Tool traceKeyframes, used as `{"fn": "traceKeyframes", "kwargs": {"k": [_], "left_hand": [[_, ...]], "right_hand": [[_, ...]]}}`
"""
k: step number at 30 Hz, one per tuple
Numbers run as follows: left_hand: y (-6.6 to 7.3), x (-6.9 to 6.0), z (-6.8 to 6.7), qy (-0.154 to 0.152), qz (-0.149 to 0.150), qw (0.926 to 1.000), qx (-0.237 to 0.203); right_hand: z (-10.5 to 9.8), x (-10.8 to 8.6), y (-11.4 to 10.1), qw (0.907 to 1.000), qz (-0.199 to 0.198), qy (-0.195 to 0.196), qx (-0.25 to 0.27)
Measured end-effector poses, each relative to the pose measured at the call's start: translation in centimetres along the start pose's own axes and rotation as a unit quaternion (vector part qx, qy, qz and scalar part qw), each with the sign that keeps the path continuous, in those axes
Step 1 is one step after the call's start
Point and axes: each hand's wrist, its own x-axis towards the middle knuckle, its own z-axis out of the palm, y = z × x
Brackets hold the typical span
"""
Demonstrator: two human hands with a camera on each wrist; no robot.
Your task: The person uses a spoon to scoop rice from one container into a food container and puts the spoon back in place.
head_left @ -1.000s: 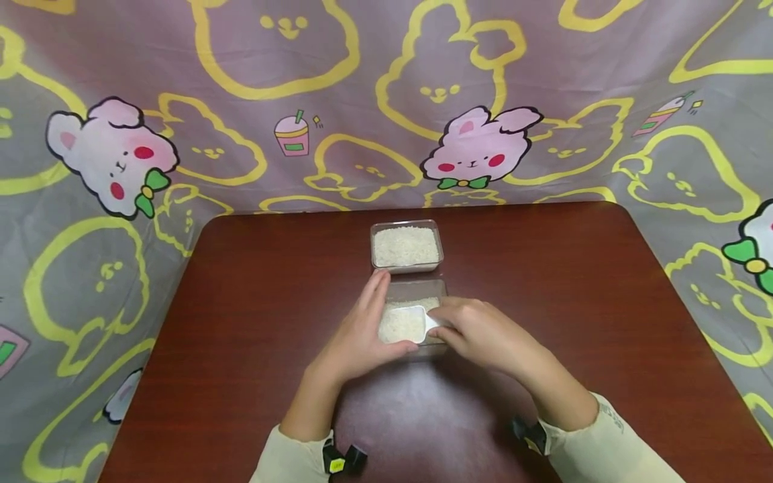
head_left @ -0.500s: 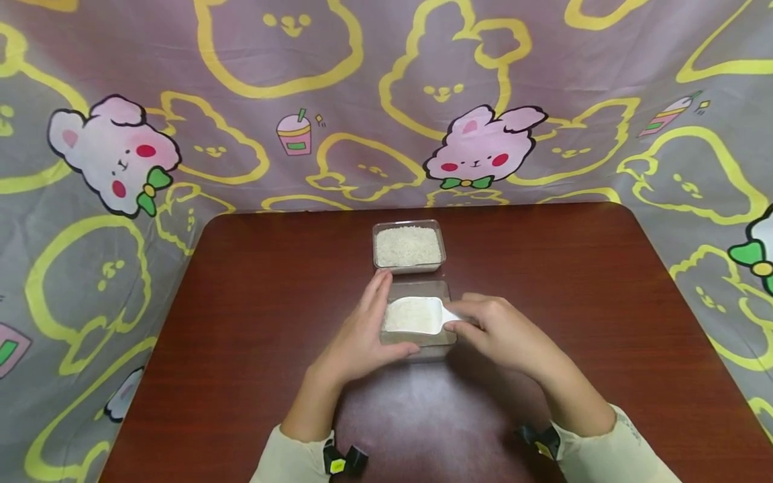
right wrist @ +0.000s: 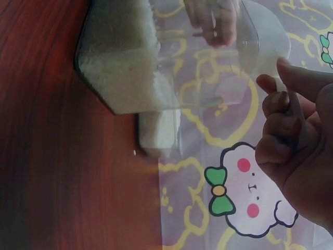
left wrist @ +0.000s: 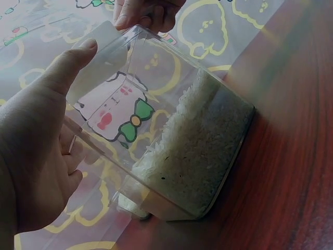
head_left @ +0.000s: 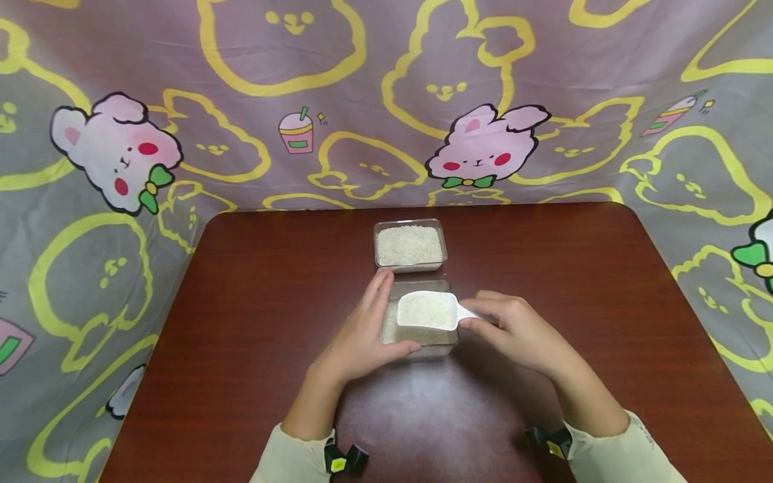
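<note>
My right hand (head_left: 513, 329) pinches the handle of a white scoop (head_left: 454, 314). Its bowl is level, carries rice (head_left: 427, 311) and hangs over a clear rectangular container (head_left: 425, 353). In the left wrist view, rice fills the lower part of this container, heaped against one side. My left hand (head_left: 356, 335) holds the container at its left end, thumb along the near wall and fingers on the left side. From the right wrist, the scoop (right wrist: 273, 41) shows at the container's rim, with fingers curled round its handle.
A second clear container (head_left: 410, 270), nearly full of rice, stands just behind the first one. Both are on a dark red-brown wooden table (head_left: 272, 282). A patterned cloth (head_left: 362, 87) with cartoon rabbits hangs along the back and sides.
My right hand has lifted the scoop out of the container's rice and drawn it to the right, levelling it with rice inside. My left hand has kept its place on the container.
</note>
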Motion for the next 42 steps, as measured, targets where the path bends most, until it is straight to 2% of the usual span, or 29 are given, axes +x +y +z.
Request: {"fn": "traceKeyframes", "kwargs": {"k": [6,12,19,25,29,36,42], "left_hand": [[0.0,-0.1,0.0,-0.001,-0.002,1.0,-0.005],[-0.2,0.0,0.0,-0.002,0.003,1.0,-0.004],[-0.1,0.1,0.0,-0.015,-0.011,0.9998,-0.007],[0.1,0.1,-0.1,-0.019,-0.016,0.9996,-0.009],[0.1,0.0,-0.2,-0.016,-0.017,0.9997,-0.007],[0.0,-0.2,0.0,-0.017,-0.021,0.9996,-0.01],[0.0,0.0,-0.1,-0.012,-0.013,0.9998,-0.01]], "right_hand": [[-0.9,0.2,0.5,0.9998,-0.018,0.0,-0.002],[-2.2,0.9,0.4,0.9998,0.003,-0.016,0.011],[-4.2,2.8,0.3,0.9995,0.015,-0.018,0.021],[-5.1,5.3,1.7,0.999,0.039,-0.006,0.019],[-4.9,7.5,3.4,0.9981,0.061,-0.009,0.001],[-2.5,10.1,7.5,0.9947,0.097,-0.032,-0.017],[-0.8,11.4,9.0,0.9943,0.089,-0.038,-0.045]]}}
